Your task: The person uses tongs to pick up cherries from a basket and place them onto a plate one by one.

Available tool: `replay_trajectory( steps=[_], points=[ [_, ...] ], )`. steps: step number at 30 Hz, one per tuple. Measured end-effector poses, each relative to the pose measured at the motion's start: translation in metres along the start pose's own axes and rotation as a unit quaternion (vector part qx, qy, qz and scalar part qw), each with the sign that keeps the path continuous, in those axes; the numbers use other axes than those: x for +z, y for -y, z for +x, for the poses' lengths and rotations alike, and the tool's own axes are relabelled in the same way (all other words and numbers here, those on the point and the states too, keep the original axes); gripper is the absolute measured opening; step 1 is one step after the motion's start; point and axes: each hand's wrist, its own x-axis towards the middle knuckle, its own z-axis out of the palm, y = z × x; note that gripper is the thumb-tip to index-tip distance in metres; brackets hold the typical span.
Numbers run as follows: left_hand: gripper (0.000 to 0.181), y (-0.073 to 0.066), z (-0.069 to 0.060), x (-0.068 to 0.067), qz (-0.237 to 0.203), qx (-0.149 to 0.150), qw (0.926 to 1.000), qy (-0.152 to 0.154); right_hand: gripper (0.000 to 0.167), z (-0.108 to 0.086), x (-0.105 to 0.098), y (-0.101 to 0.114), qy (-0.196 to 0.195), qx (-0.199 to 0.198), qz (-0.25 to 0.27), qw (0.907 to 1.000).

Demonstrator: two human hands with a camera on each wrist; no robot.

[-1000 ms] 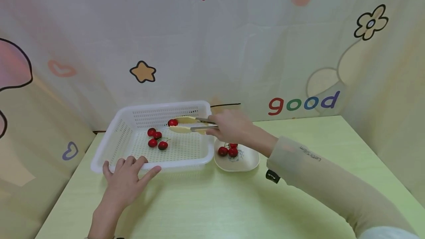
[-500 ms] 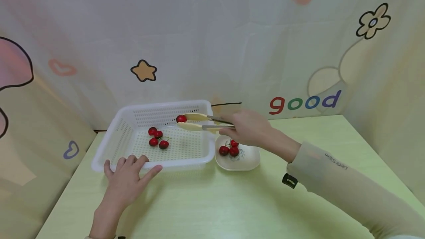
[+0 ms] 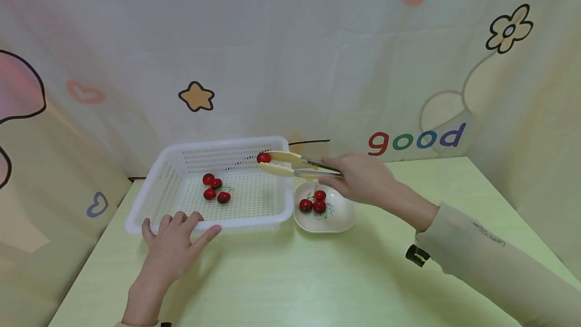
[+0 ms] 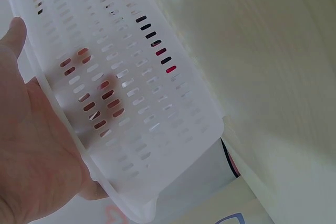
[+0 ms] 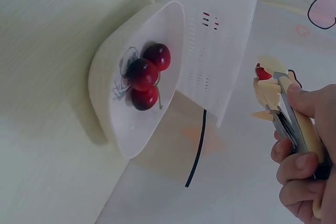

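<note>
Tongs (image 3: 283,156) in the tightly curled right hand (image 3: 363,178) pinch one cherry (image 3: 263,158) above the basket (image 3: 218,158), whose wall borders the dish (image 3: 341,214), the left hand (image 3: 170,251) hooking the near rim (image 3: 258,222).

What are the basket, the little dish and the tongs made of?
Basket: looks like thin white plastic, since dim shapes show through its slotted wall.
Dish: smooth, shiny and off-white with a grey-blue drawing; maybe ceramic, maybe hard plastic.
Tongs: arms look like metal, grey with a shine; the pale yellow tips look matte, perhaps silicone or plastic.
</note>
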Motion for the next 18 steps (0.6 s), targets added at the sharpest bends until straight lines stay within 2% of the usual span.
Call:
replay_trajectory(
  steps=[5, 10, 18],
  points=[
    [0.063, 0.0, 0.0, 0.001, 0.0, 0.0, 1.0, 0.0, 0.048, -0.011, 0.0, -0.007, -0.009, 0.019, -0.003, 0.9998],
    [0.062, 0.001, 0.0, 0.002, 0.0, 0.0, 1.0, 0.0, 0.052, -0.023, 0.002, -0.017, -0.033, 0.022, -0.005, 0.9992],
    [0.063, 0.001, 0.0, 0.0, 0.002, 0.0, 1.0, 0.002, 0.055, -0.042, 0.006, -0.03, -0.042, 0.036, 0.0, 0.9985]
  ],
)
